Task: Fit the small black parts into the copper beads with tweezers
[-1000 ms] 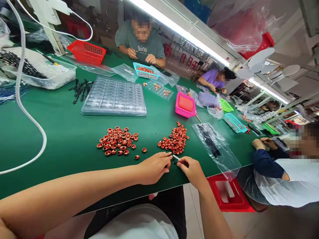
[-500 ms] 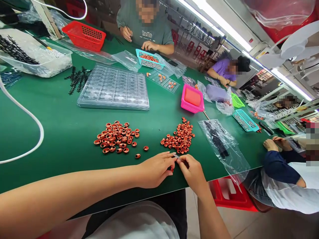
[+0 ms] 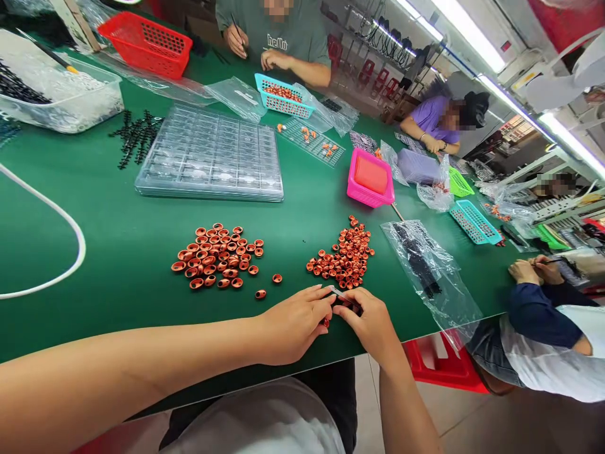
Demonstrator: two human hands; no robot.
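Green table point(image 3: 118, 252), tube light point(image 3: 467, 33); left fingers point(image 3: 322, 309) pinch bead point(image 3: 326, 322), right fingers point(image 3: 365, 299) grip slim tool point(image 3: 338, 292).

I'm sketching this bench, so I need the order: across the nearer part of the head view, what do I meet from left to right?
White cable, left pile of copper-coloured pieces, left hand, right hand, clear plastic bag, co-worker's hands.
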